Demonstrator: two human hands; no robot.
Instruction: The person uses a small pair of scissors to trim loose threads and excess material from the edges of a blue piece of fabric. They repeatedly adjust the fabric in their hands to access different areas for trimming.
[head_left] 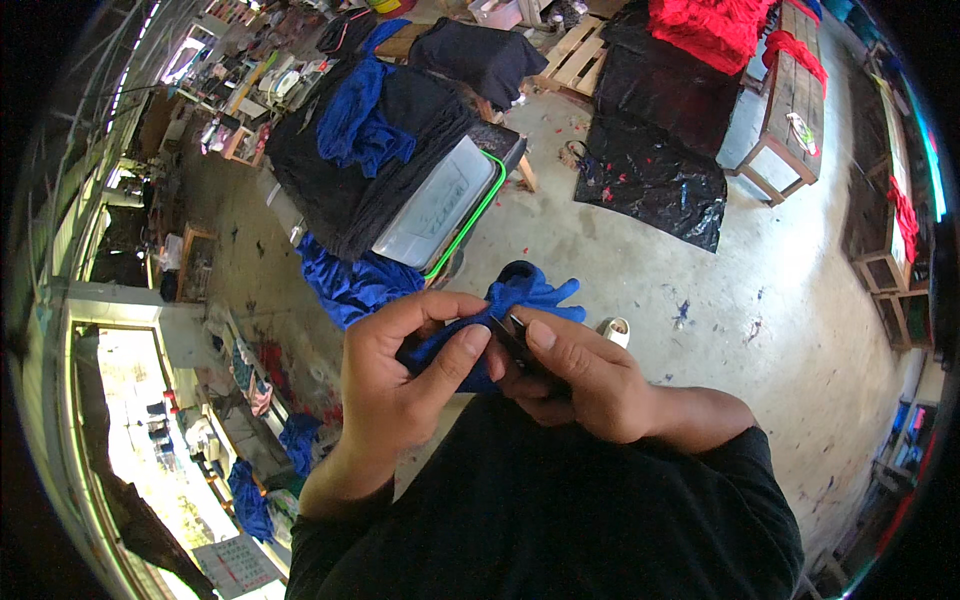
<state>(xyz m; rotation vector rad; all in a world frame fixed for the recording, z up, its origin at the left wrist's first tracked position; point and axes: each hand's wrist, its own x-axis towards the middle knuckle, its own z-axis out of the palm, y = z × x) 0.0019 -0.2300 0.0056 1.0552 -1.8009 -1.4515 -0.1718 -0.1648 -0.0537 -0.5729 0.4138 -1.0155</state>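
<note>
In front of my chest, my left hand (400, 375) pinches a piece of blue fabric (530, 290) between thumb and fingers. The cloth bunches up above my fingertips, with narrow strips or folds sticking out to the right. My right hand (605, 385) is closed around small dark thread snips (510, 342), whose thin pointed tips touch or almost touch the cloth beside my left thumb. Most of the snips' body is hidden by the right fingers. The two hands nearly meet.
Ahead to the left stands a table covered with black cloth (330, 200), bearing blue fabric (365, 115) and a clear plastic lid (435, 200) near a green cord (470, 220). A black plastic sheet (655, 180) lies on the floor. Red fabric (705, 35) and a wooden bench (785, 130) are far right.
</note>
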